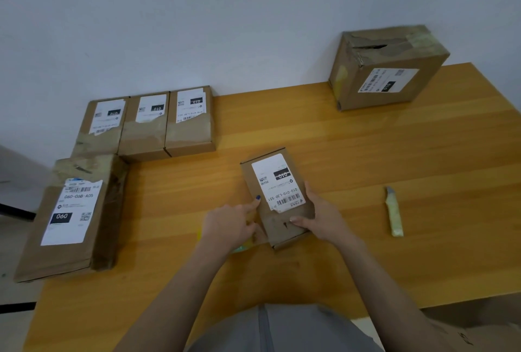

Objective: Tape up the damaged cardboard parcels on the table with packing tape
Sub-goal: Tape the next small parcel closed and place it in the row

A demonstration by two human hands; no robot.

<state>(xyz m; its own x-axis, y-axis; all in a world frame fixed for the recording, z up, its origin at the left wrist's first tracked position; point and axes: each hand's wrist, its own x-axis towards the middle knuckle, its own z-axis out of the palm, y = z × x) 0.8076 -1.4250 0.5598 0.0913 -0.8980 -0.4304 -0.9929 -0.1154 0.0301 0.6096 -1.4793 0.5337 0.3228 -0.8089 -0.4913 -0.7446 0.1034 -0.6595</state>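
Observation:
A small flat cardboard parcel [277, 196] with a white label lies in the middle of the wooden table [366, 154]. My right hand [321, 216] holds its right side, thumb across the bare lower part of its top. My left hand [234, 224] is at its left edge, a fingertip touching the top near the label. Under my left hand shows a bit of something yellow-green [242, 247], mostly hidden. A large box [386, 72] with a torn top stands at the back right.
Three small taped parcels [146, 123] sit in a row against the wall at the back left. A bigger flat parcel [73, 216] lies at the table's left edge, overhanging it. A yellow-handled utility knife [394, 213] lies to the right of my hands.

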